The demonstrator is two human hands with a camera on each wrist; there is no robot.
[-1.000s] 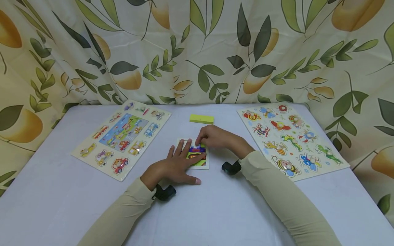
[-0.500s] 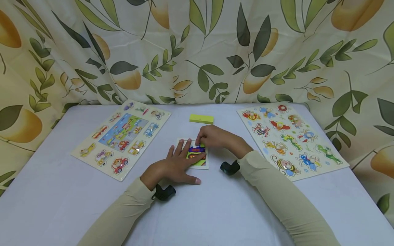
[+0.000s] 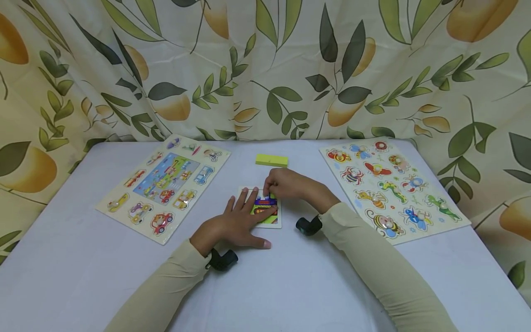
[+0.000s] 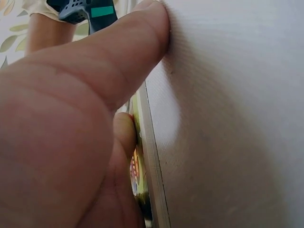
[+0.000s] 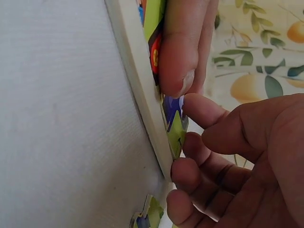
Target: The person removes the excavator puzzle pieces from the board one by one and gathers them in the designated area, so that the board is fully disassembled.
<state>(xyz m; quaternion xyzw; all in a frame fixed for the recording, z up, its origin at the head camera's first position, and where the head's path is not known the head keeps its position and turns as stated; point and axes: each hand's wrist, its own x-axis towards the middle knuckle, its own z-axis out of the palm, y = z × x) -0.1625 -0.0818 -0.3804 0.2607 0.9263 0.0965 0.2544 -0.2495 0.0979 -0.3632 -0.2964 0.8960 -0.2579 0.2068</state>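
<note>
A small jigsaw puzzle [image 3: 265, 218] in a white frame lies mid-table, with a green, purple and orange picture. My left hand [image 3: 238, 226] lies spread over it, fingers straight, with its thumb on the cloth. At the puzzle's far right corner, my right hand [image 3: 290, 184] has its fingers curled and its fingertips on a green and purple puzzle piece [image 5: 176, 135], which it seems to pinch. A left fingertip sits beside that piece in the right wrist view. There, a loose puzzle piece [image 5: 149, 216] lies just past the frame's corner; the head view does not show it.
A vehicle puzzle board [image 3: 137, 190] lies to the left and an insect puzzle board [image 3: 398, 212] to the right. Behind the small puzzle sits a yellow-green block [image 3: 271, 160]. A patterned curtain [image 3: 265, 69] hangs at the back edge of the white-covered table [image 3: 265, 295].
My right wrist has shifted slightly to the left while its fingertips stay at the puzzle's corner. The left hand holds its place on the puzzle.
</note>
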